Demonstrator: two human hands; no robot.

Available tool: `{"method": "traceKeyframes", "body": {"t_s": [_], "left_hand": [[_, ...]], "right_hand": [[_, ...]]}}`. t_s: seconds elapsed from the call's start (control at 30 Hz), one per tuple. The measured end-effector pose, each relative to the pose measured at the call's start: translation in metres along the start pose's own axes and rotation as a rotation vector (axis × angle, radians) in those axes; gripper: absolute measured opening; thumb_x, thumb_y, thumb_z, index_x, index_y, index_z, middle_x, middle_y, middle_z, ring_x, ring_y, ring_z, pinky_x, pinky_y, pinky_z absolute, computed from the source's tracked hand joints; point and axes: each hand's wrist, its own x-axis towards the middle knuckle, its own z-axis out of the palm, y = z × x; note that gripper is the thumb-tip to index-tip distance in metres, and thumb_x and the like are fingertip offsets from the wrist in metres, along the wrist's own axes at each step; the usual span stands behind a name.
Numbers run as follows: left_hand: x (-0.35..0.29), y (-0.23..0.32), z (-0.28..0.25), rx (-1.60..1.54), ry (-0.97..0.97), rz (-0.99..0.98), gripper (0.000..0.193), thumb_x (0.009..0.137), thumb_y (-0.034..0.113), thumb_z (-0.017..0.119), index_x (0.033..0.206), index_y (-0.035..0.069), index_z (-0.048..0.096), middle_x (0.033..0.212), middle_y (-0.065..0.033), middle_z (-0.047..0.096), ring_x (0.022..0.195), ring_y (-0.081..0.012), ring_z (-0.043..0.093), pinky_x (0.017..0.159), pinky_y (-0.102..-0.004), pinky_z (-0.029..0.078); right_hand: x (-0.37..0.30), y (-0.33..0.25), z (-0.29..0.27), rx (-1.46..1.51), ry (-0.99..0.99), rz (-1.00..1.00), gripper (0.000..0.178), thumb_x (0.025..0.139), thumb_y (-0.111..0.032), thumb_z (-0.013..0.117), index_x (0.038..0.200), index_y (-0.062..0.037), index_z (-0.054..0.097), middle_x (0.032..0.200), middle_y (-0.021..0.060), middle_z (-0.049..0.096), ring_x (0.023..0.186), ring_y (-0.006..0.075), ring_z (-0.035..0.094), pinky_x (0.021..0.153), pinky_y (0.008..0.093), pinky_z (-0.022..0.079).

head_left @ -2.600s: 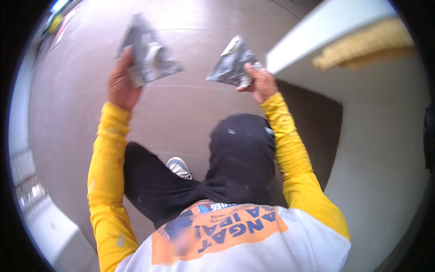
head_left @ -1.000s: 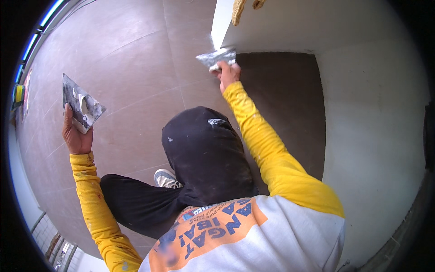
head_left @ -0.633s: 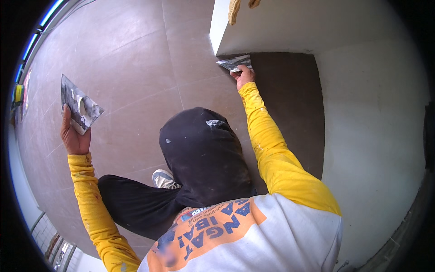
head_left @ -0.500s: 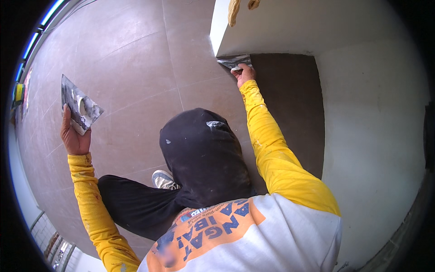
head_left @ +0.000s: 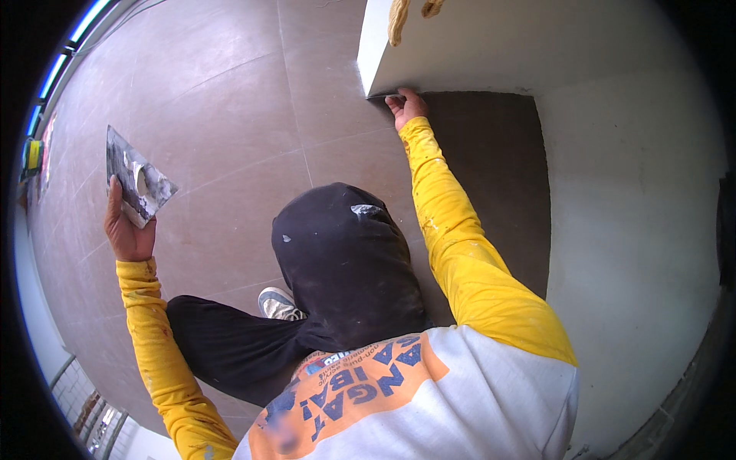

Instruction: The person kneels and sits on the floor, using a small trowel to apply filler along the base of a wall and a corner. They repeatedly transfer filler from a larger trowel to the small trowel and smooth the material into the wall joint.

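Observation:
My left hand [head_left: 129, 231] is closed around a broad, flat scraper [head_left: 136, 178], held above the floor on the left. Its blade has sloping sides and carries grey smears and a pale lump of putty. Far ahead, my right hand [head_left: 409, 108] pinches a second scraper [head_left: 380, 97] at the foot of the white wall [head_left: 475, 57], close to its outer corner. That scraper shows nearly edge-on as a thin dark strip. Its tip lies along the line where wall and floor meet; whether it touches the wall I cannot tell.
Grey-brown tiled floor [head_left: 230, 130] with thin joint lines spreads ahead and to the left. Another white wall [head_left: 629, 230] rises on the right beside a shaded floor strip. My black-clad knee [head_left: 345, 261] and a shoe [head_left: 277, 304] are between my arms. Tan, knobbly things [head_left: 397, 23] hang at the top.
My right hand has shifted slightly up and left toward the wall corner. It has turned its scraper, so the blade's face no longer shows. The left hand has barely moved.

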Motion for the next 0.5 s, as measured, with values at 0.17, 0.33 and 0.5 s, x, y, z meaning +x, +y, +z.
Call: {"method": "traceKeyframes", "body": {"t_s": [0.17,0.33,0.5], "left_hand": [[0.002,0.001,-0.009,-0.013,-0.042,-0.009,0.032,0.098,0.023,0.053,0.123,0.003,0.057,0.122,-0.0099,0.063,0.11,-0.0232,0.062,0.098,-0.0422,0.048],[0.004,0.004,-0.016,-0.019,-0.077,-0.031,0.032,0.098,0.023,0.053,0.124,0.004,0.057,0.123,-0.0098,0.062,0.111,-0.0235,0.061,0.098,-0.0425,0.049],[0.005,0.002,-0.015,-0.018,-0.075,-0.023,0.032,0.098,0.022,0.052,0.124,0.004,0.057,0.122,-0.0104,0.063,0.11,-0.0233,0.062,0.097,-0.042,0.049]], "right_hand": [[-0.067,0.024,0.021,-0.22,-0.202,-0.07,0.028,0.077,-0.004,0.064,0.104,-0.0037,0.055,0.096,0.0081,0.061,0.08,0.0209,0.063,0.065,0.0358,0.058],[-0.1,0.027,-0.009,-0.215,-0.224,-0.094,0.032,0.071,-0.006,0.061,0.103,-0.0023,0.058,0.093,0.0073,0.063,0.074,0.0186,0.065,0.054,0.0294,0.055],[-0.034,0.0,-0.047,-0.142,0.007,-0.079,0.027,0.071,-0.006,0.063,0.096,-0.0037,0.056,0.087,0.0089,0.06,0.074,0.0232,0.063,0.057,0.0358,0.057]]}}
